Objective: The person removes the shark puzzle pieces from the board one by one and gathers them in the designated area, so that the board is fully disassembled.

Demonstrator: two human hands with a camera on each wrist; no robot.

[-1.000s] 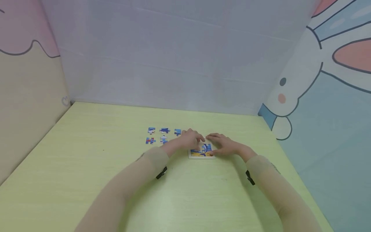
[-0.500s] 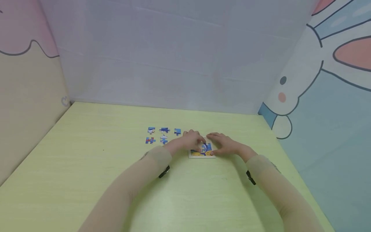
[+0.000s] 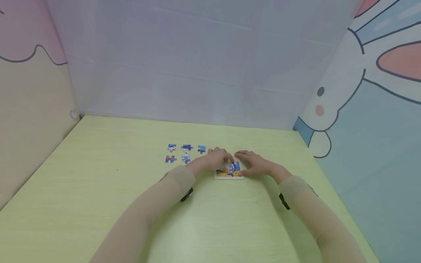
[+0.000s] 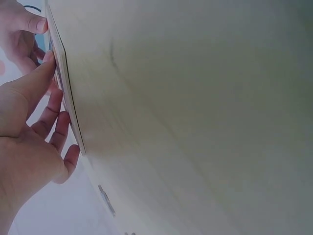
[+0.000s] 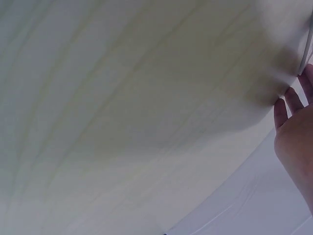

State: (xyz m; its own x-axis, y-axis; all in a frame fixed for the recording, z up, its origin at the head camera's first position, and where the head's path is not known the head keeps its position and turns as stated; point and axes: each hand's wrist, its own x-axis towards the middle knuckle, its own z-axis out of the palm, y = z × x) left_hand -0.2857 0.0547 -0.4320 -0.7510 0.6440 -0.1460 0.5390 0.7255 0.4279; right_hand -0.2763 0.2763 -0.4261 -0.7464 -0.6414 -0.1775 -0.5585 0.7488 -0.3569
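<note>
A small jigsaw board [image 3: 229, 178] with a pale rim and a partly filled blue-and-yellow picture lies on the table in the head view. My left hand [image 3: 217, 159] reaches over its left side, thumb and index finger bent about a blue-and-white puzzle piece [image 3: 231, 167] within the picture. My right hand [image 3: 254, 163] spreads along the board's right side, thumb at the lower right, fingertips by the top corner. In the left wrist view, the left hand [image 4: 34, 152] has its thumb [image 4: 46, 66] on the board's edge. The right wrist view shows the right hand's fingers [image 5: 294, 102] beside the rim.
Several loose puzzle pieces lie in two rows left of the board, among them a red-and-blue one [image 3: 170, 159] and a dark blue one [image 3: 186, 147]. The pale yellow-green table [image 3: 108, 182] meets a plain back wall [image 3: 184, 73] and a printed right wall [image 3: 371, 146].
My left hand has shifted slightly right, and its thumb and index finger now sit closer about the puzzle piece. The right hand and the loose pieces look the same.
</note>
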